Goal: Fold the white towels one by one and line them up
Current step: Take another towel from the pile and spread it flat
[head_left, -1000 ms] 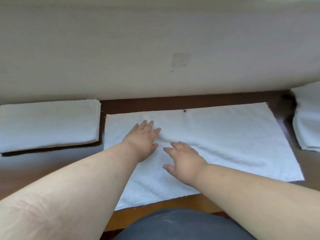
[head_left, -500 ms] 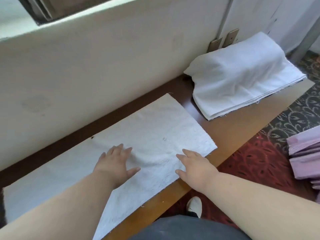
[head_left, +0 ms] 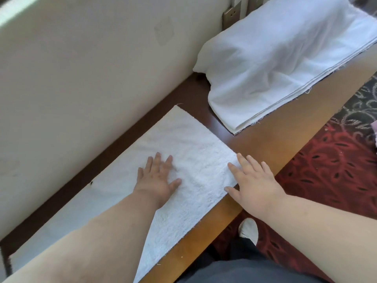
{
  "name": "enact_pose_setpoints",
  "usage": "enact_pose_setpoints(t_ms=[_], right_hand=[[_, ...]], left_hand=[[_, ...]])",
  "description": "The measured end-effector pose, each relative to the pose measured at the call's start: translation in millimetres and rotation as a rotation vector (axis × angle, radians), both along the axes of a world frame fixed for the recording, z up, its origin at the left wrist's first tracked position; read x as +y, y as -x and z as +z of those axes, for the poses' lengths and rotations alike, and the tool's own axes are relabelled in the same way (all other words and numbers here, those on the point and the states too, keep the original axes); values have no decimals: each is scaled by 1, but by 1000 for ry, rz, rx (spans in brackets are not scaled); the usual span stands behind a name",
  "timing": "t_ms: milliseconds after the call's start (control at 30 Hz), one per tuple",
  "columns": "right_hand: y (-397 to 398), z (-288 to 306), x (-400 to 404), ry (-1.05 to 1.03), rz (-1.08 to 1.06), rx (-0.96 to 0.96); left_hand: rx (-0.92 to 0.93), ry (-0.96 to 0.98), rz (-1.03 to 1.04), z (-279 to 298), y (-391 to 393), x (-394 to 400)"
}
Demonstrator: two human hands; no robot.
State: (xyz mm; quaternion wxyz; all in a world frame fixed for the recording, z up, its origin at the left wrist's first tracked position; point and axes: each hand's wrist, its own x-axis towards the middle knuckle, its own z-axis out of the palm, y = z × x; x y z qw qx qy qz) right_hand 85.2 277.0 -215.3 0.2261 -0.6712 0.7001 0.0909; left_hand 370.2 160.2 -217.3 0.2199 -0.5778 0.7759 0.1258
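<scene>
White towel (head_left: 189, 144) lies under both flat, spread palms: left hand (head_left: 157, 180) mid-cloth, right hand (head_left: 253, 180) at its corner.

a white towel (head_left: 189, 144) lies spread flat on the wooden table (head_left: 271, 144). the left hand (head_left: 157, 180) presses flat on its middle, fingers straight. the right hand (head_left: 253, 180) lies flat just beside it, at the towel's near corner. beyond the right hand sits a pile of white towels (head_left: 285, 58).

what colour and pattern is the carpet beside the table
Deep red carpet with dark leaf-like swirls, turning dark grey with pale scrolls farther off; the head view shows it.
</scene>
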Motion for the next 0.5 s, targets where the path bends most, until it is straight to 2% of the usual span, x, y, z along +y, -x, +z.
enact_pose_setpoints(t_ms=[67, 100, 167, 233, 300, 433, 500], right_hand=[[4, -4, -2, -44, -8, 11], [6, -5, -3, -50, -9, 9], [6, -2, -3, 64, -81, -33], [7, 2, -9, 213, -272, -77], [6, 5, -20, 218, -448, -91], [5, 5, -34, 98, -516, -73], [5, 4, -36, 69, -556, -138]], left_hand=[[-55, -71, -30, -4, -1, -5], [-54, -38, -59, -3, -3, -8], [56, 165, -120, 7, -3, -16], [217, 309, -118, 14, 12, -43], [274, 272, -134, 14, 38, -79], [72, 28, -192, 1, 75, -125], [118, 133, -195, -2, 75, -136]])
